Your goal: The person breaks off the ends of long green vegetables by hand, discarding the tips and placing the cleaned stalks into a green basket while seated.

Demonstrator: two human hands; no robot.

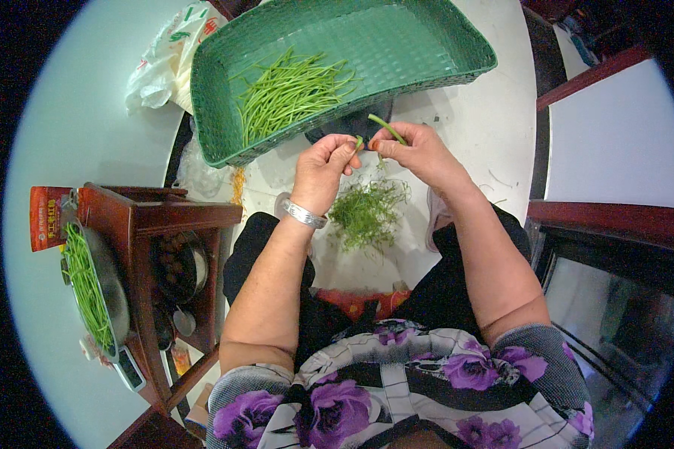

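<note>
My left hand (328,165), with a silver bangle at the wrist, pinches the end of a green stem between thumb and fingertips. Close beside it, my right hand (413,149) holds a green stem piece (387,129) that points up and to the left. Both hands are just below the near edge of a green woven basket (415,42). Many thin green stems (292,95) lie in the basket's left part. Under the hands, on the pale floor, is a loose pile of leafy green trimmings (368,216).
At left, a dark red wooden stand (185,216) is beside a metal bowl (111,286) of green stems and a red packet (48,219). A white plastic bag (160,73) touches the basket's left side. A glass-fronted dark cabinet (606,314) stands at right.
</note>
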